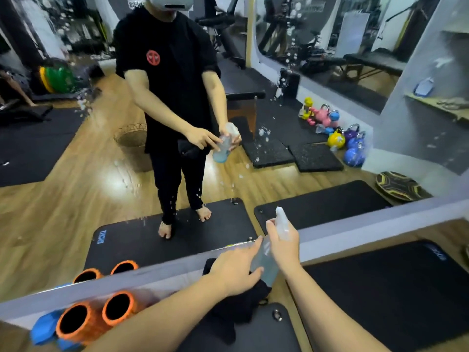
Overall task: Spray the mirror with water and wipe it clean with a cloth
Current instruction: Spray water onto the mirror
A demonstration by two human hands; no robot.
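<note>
The big wall mirror point(76, 194) fills most of the view, and water drops and runs speckle its glass. My right hand point(285, 246) grips a clear spray bottle point(266, 266) at its neck, with the white nozzle up and close to the mirror's lower edge. My left hand point(236, 270) reaches across, its fingertips touching the bottle's body. A black cloth point(238, 304) hangs from under that palm. In the reflection both hands meet at the bottle in the same way.
Two orange foam rollers point(76, 323) and a blue object point(43, 329) lie on the floor at the left, against the mirror's grey base strip point(355, 231). Black exercise mats point(396, 290) cover the floor under and to the right of my arms.
</note>
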